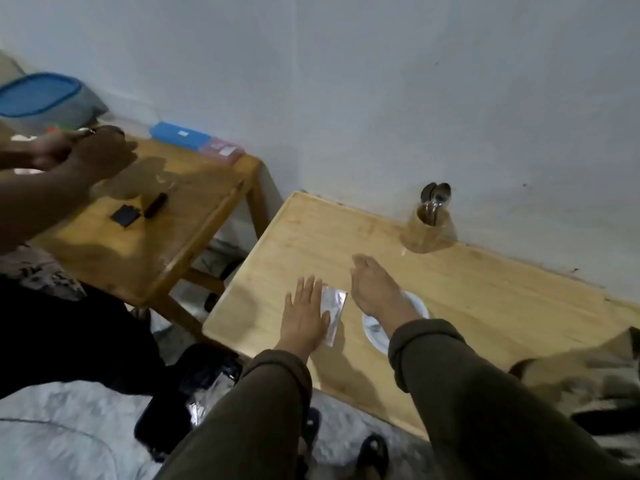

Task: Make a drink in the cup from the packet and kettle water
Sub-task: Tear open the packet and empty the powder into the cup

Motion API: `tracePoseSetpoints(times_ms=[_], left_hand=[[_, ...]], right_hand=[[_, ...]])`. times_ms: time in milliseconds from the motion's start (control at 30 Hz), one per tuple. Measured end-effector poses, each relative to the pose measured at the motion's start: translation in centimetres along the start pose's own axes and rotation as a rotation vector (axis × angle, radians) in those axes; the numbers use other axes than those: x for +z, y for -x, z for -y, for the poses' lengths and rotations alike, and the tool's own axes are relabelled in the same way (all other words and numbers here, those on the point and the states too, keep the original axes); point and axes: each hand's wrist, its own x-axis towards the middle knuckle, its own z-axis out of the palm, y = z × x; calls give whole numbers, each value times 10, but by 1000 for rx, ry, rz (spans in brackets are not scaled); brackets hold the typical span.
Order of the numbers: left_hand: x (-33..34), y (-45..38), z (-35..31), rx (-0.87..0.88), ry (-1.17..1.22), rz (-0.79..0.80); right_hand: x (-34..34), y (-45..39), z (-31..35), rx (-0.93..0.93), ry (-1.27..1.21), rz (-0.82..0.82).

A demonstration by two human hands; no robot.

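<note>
A silver foil packet (pixel 334 311) lies flat on the light wooden table (pixel 485 299). My left hand (pixel 304 315) rests flat on the packet's left part, fingers spread. My right hand (pixel 375 289) hovers just right of the packet, fingers loosely apart, holding nothing. Under my right wrist sits a white round object (pixel 420 308), either a cup seen from above or a saucer, and my arm partly hides it. No kettle is in view.
A clear glass (pixel 429 226) with spoons stands by the wall at the table's back edge. A second wooden table (pixel 194 216) at the left holds small dark items, a blue box (pixel 180 135) and a blue-lidded container (pixel 38 95). Another person's hands (pixel 79 154) work there.
</note>
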Motion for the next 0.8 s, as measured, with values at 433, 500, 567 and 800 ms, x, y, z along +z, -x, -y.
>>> tracePoseSetpoints(times_ms=[433, 500, 567, 800], left_hand=[[22, -10, 34, -4, 112, 114], [21, -10, 36, 8, 121, 109], [19, -10, 38, 31, 111, 97], [12, -17, 39, 110, 208, 41]], right_hand=[[57, -38, 8, 177, 39, 242], [61, -39, 10, 184, 73, 215], [62, -38, 12, 192, 153, 167], [59, -30, 12, 220, 81, 120]])
